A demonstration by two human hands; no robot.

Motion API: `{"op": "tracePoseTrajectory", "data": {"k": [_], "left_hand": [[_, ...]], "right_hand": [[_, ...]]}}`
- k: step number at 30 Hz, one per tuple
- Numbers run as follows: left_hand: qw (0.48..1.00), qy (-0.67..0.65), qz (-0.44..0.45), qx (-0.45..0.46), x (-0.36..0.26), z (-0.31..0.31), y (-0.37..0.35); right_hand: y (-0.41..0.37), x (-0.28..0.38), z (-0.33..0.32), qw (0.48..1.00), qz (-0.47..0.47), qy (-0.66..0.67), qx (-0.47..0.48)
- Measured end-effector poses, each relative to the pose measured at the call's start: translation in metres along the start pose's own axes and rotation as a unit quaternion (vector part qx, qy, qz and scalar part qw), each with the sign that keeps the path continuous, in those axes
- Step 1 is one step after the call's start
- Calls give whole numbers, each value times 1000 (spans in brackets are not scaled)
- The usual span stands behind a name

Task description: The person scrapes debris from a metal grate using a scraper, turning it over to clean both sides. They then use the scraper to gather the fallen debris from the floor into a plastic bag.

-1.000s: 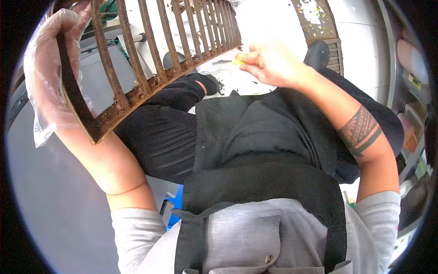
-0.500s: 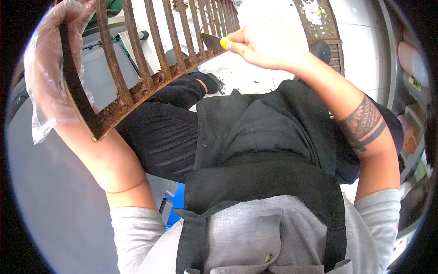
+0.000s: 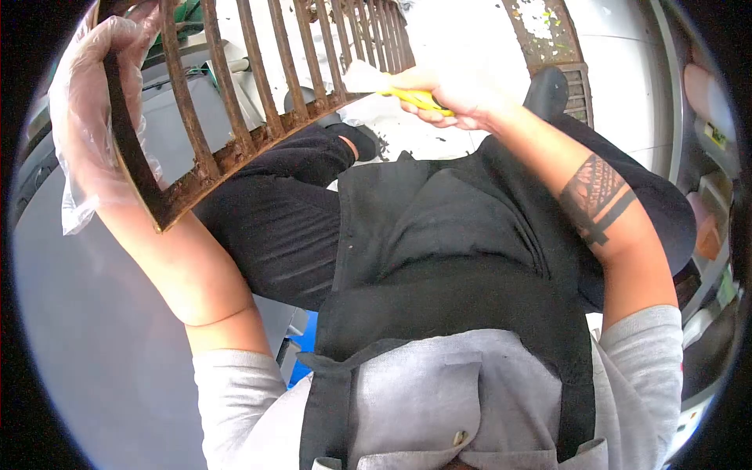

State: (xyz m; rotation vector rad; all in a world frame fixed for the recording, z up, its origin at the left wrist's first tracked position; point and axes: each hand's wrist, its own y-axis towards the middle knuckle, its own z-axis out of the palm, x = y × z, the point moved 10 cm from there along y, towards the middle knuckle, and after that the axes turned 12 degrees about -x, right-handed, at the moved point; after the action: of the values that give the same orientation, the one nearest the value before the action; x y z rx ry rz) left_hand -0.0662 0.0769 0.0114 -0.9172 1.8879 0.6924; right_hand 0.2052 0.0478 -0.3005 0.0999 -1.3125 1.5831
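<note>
Indoors, a person in a black apron (image 3: 458, 266) and gray shirt (image 3: 415, 399) sat over a white tiled floor (image 3: 627, 86), a rusty grate (image 3: 270, 131) slanting across the upper left of the frame toward the upper middle. The left hand (image 3: 102, 43), loosely sheathed in a clear plastic glove (image 3: 82, 188), was closed around the grate's near end at the upper left. The bare right hand (image 3: 466, 98), right of the upper middle, was wrapped around a yellow-handled scraper (image 3: 423, 99), its pale blade (image 3: 362, 78) set at the grate's lower rail; glare hid whether the metal touched. Brown, crusty patches marked that rail between the bars. Dark scraps (image 3: 384, 145) lay by a black shoe (image 3: 360, 141) in the upper middle, and a slatted drain cover (image 3: 578, 95) showed at the upper right.
</note>
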Motion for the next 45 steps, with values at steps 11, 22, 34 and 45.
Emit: {"op": "tracePoseTrajectory", "data": {"k": [11,22,34,45], "left_hand": [[995,88,-39,1,7,-6,-1],[998,62,-24,-18,7,-6,4],[1000,11,-11,-2,2,7,2],[997,73,-10,-16,-6,4,-12]], "right_hand": [[-44,88,18,701,-396,-521,-283],[-30,81,12,843,-294,-369,-258],[-21,52,-15,936,-44,-334,-101],[-39,59,-7,933,-43,-322,-154]]}}
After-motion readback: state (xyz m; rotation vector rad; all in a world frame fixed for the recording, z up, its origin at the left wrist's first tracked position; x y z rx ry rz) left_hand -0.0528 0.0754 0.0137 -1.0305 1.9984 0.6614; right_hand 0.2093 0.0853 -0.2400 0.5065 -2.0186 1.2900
